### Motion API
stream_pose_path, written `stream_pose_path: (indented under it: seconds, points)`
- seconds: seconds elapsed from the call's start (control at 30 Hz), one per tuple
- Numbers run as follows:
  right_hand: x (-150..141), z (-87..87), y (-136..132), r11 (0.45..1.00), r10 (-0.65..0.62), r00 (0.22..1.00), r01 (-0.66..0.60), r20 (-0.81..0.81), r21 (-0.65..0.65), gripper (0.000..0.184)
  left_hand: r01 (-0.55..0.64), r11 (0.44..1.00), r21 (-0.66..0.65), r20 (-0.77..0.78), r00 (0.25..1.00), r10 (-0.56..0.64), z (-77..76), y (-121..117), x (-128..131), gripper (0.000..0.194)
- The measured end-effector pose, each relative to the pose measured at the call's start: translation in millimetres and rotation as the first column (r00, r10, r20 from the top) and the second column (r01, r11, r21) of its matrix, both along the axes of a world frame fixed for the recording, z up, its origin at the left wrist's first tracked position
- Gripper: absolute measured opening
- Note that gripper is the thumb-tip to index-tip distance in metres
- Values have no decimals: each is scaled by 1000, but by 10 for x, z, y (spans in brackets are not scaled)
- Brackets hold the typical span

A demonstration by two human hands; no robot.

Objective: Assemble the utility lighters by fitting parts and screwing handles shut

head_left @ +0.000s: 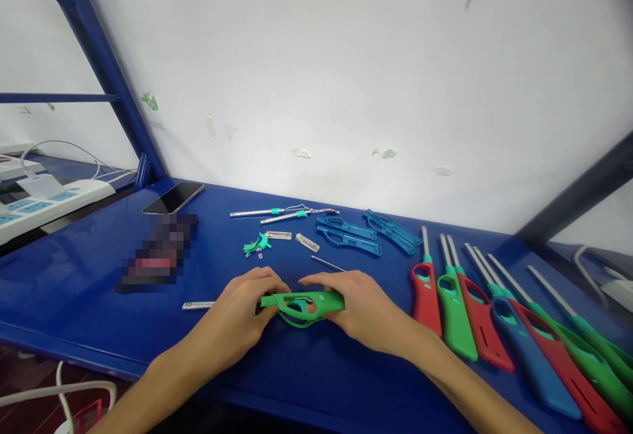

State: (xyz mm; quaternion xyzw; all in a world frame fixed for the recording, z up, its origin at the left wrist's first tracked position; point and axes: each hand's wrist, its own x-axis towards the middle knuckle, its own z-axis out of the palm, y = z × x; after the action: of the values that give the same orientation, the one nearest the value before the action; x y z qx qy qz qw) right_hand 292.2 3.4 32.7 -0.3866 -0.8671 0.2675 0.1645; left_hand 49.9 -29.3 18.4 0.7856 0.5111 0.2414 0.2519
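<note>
Low over the blue table, both my hands hold a green long-necked gas lighter (321,303) lying sideways. My left hand (247,305) closes round its neck end, and a metal tube (198,305) sticks out to the left of that hand. At the handle end, my right hand (359,302) grips the green casing, with the index finger stretched along the top. A second green edge curves below the trigger opening; whether the casing halves are apart I cannot tell. Just beyond my right hand lies a thin metal rod (327,263), probably a screwdriver, partly hidden.
Behind my hands lie metal lighter tubes (254,212), green small parts (256,245), clear pieces (307,243) and blue casing halves (349,236). Several whole lighters (457,315) line the right side. A phone (174,198) and a blurred dark packet (158,252) are at left.
</note>
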Motion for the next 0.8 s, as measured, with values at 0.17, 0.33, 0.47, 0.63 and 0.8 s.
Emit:
stream_pose_path:
  seconds: [0.17, 0.33, 0.47, 0.63, 0.8]
  points:
    - [-7, 46, -16, 999, 39, 999, -39, 19, -3, 26, -17, 1000, -2, 7, 1000, 17, 5, -16, 16, 22]
    - [2, 44, -24, 1000, 22, 1000, -22, -8, -2, 34, -17, 1000, -4, 19, 1000, 17, 10, -3, 23, 22]
    - [9, 19, -19, 1000, 10, 999, -10, -31, -6, 37, -8, 1000, -2, 23, 1000, 8, 15, -6, 18, 22]
    - [0, -8, -13, 1000, 6, 1000, -6, -29, -16, 26, -7, 1000, 4, 30, 1000, 7, 13, -33, 13, 22]
    - [-6, -13, -8, 999, 16, 1000, -16, -17, -30, 21, -17, 1000, 12, 27, 999, 17, -5, -38, 17, 22]
